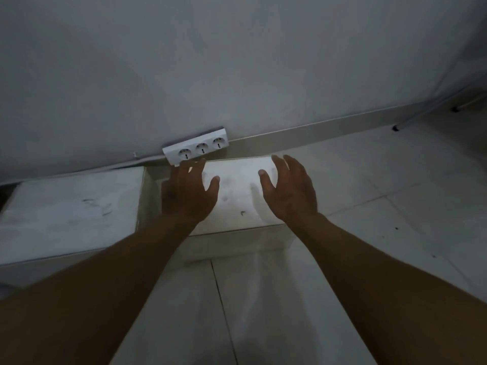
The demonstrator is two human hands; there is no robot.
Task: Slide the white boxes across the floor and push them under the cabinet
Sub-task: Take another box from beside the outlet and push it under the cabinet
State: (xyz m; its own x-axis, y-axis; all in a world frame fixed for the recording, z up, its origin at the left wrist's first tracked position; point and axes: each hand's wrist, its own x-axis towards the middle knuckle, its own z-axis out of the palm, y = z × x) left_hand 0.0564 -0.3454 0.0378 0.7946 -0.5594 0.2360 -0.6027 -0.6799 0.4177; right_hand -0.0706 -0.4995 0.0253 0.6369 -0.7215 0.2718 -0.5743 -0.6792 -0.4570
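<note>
Two white boxes stand on the tiled floor against the wall. The smaller box is in the middle, and both of my hands hover over its top. My left hand is over its left edge with the fingers spread, holding nothing. My right hand is over its right part, also spread and empty. A larger white box, scuffed with dark marks, sits just to the left with a narrow gap between the two. No cabinet is in view.
A white triple socket strip hangs on the wall just behind the smaller box, with a cable running left along the skirting board. Thin furniture legs stand at the far right. Pale floor tiles stretch to the right and front.
</note>
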